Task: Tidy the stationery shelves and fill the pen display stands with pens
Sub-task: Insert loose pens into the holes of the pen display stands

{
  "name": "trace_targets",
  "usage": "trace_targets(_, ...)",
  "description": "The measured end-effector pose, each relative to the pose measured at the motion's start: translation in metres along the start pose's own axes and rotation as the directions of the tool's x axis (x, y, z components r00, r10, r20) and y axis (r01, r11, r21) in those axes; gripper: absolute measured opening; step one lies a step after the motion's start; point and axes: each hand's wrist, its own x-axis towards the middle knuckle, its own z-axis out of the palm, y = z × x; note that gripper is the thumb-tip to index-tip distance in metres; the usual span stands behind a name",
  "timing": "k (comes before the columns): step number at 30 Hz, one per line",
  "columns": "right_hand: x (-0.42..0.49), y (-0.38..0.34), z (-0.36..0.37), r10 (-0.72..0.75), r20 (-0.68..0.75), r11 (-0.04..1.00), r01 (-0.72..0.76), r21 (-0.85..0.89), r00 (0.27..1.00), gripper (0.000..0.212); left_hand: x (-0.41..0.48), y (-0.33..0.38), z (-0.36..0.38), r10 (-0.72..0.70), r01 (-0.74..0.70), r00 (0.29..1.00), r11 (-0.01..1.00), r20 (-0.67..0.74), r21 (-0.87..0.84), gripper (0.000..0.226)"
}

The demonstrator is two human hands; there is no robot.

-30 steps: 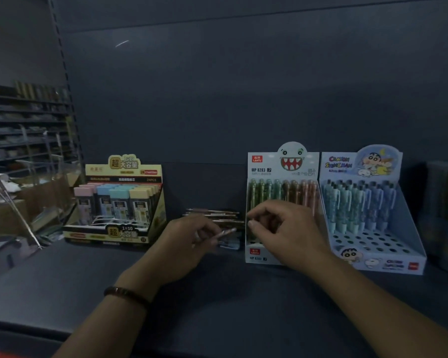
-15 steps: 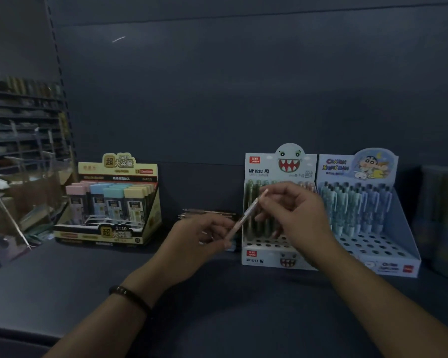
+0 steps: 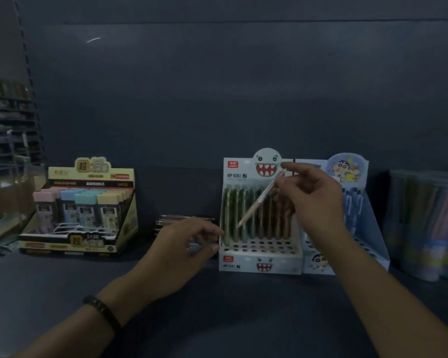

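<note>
The right hand pinches a slim, pale pink pen between thumb and bent fingers, with the forefinger stretched out straight. The pen slants down to the left, its tip in front of the upright green and brown pens in the monster-face display stand, a white cardboard box with a stepped deck of round holes. The left hand hangs just left of the stand with fingers loosely curled; blur hides whether it holds anything. Behind it lie loose pens, stacked flat. A blue cartoon display stand touches the first stand's right side. A yellow carton of pastel-capped cases sits well to the left on the dark matte shelf.
</note>
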Motion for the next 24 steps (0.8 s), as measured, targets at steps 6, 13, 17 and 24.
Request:
trace_targets(6,0.016,0.003,-0.036,-0.056,-0.107,0.996,0.048,-0.077,0.993,0.021,0.026,0.045,0.021,0.199,-0.248,0.941,0.956,0.272,0.159,0.025)
trace_targets(13,0.020,0.022,-0.045,-0.112,-0.012,0.935,0.101,-0.339,0.994,0.021,0.026,0.048,0.068,0.245,-0.273,0.951,0.951,0.186,0.145,0.016)
trace_targets(17,0.018,0.028,-0.042,-0.096,0.059,0.914,0.112,-0.391,0.994,0.022,0.021,0.039,0.069,0.268,-0.297,0.950,0.936,0.160,0.191,0.020)
trace_targets(24,0.015,0.031,-0.040,-0.076,0.165,0.843,0.152,-0.517,0.983,0.025,0.022,0.037,0.075,0.260,-0.297,0.951,0.921,0.169,0.253,0.030)
